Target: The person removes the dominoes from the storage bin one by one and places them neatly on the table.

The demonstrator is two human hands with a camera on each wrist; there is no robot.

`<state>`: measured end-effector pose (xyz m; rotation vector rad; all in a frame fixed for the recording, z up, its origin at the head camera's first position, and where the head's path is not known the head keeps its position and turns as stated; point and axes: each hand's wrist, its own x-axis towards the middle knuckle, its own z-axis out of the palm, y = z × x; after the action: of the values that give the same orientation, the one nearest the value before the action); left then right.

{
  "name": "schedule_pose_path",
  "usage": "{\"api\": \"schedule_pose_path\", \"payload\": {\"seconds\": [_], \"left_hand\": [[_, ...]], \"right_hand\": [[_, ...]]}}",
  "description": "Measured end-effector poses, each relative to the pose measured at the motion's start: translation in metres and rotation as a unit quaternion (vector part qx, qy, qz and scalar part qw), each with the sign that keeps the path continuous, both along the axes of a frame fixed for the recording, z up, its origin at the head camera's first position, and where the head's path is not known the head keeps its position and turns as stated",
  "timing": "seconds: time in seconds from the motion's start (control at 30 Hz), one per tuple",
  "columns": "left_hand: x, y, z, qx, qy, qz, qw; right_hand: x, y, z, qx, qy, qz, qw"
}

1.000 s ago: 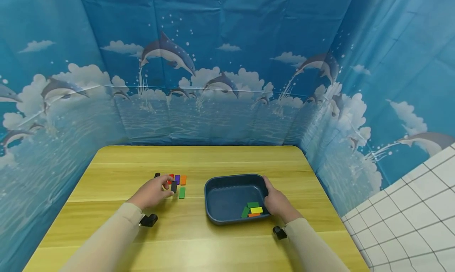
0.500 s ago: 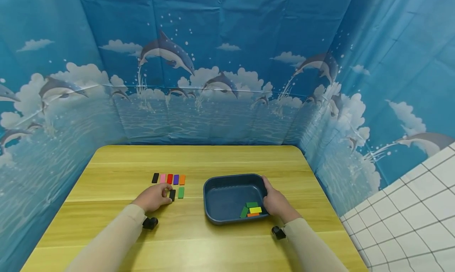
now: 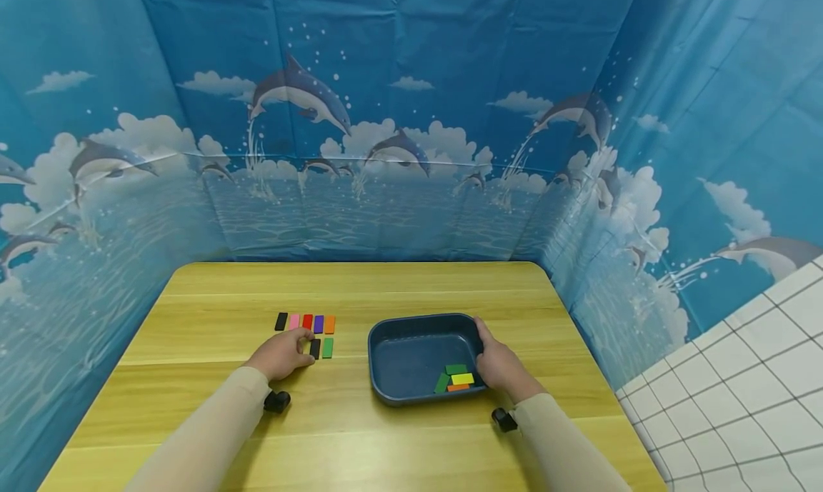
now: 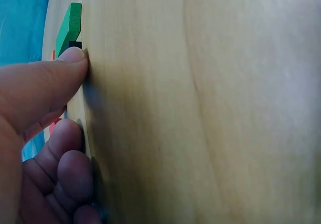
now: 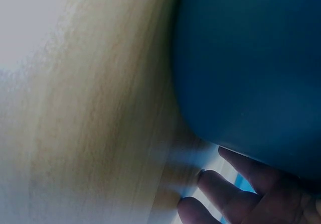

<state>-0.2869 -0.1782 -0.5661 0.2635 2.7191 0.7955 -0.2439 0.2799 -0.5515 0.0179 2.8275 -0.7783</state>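
Note:
My left hand (image 3: 281, 355) pinches a small black tile (image 3: 315, 348) by its ends between thumb and a finger, at the table surface. Right beside it on the right lies a green tile (image 3: 328, 348). In the left wrist view the thumb covers most of the black tile (image 4: 75, 44), and the green tile (image 4: 72, 25) stands out past the thumb tip. My right hand (image 3: 503, 367) grips the right wall of a dark blue tray (image 3: 376, 363), thumb at the rim. Its fingers (image 5: 220, 189) reach around the outside of the tray in the right wrist view.
Behind the left hand runs a row of tiles: black (image 3: 281, 322), pink (image 3: 294, 322), red (image 3: 307, 323), purple (image 3: 318, 324) and orange (image 3: 330, 325). Green, yellow (image 3: 462, 379) and orange tiles lie in the tray's near right corner. A dolphin-print curtain (image 3: 398, 213) stands behind the table.
My left hand has brought the black tile down from in front of the back row to the table, then shifted it slightly right, against the green tile's side. The right hand stays on the tray.

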Motion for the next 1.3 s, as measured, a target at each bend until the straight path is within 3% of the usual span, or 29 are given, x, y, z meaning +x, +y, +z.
{"api": "schedule_pose_path", "payload": {"seconds": [0.63, 0.73, 0.87, 1.0, 1.1, 1.2, 1.3], "left_hand": [[0.002, -0.003, -0.002, 0.02, -0.003, 0.013, 0.9997], [0.003, -0.006, 0.004, 0.038, -0.012, 0.022, 0.999], [0.002, 0.004, 0.023, 0.067, -0.003, 0.019, 0.9976], [0.003, 0.043, 0.057, 0.094, 0.018, -0.026, 0.9951], [0.004, 0.082, 0.079, 0.107, 0.017, -0.09, 0.9901], [0.002, 0.123, 0.091, 0.1, 0.006, -0.164, 0.9813], [-0.003, 0.16, 0.093, 0.08, -0.006, -0.228, 0.9703]], "right_hand": [[-0.001, 0.0, 0.0, -0.001, -0.011, -0.013, 1.0], [-0.001, 0.001, 0.0, -0.001, -0.009, -0.011, 1.0], [-0.001, 0.001, 0.001, -0.001, -0.008, -0.011, 1.0], [0.0, 0.001, 0.003, 0.005, -0.008, -0.015, 1.0], [0.001, 0.001, 0.004, 0.005, -0.009, -0.015, 1.0], [0.001, 0.001, 0.005, 0.002, -0.011, -0.013, 1.0], [0.002, -0.001, 0.004, 0.003, -0.013, -0.012, 1.0]]}}
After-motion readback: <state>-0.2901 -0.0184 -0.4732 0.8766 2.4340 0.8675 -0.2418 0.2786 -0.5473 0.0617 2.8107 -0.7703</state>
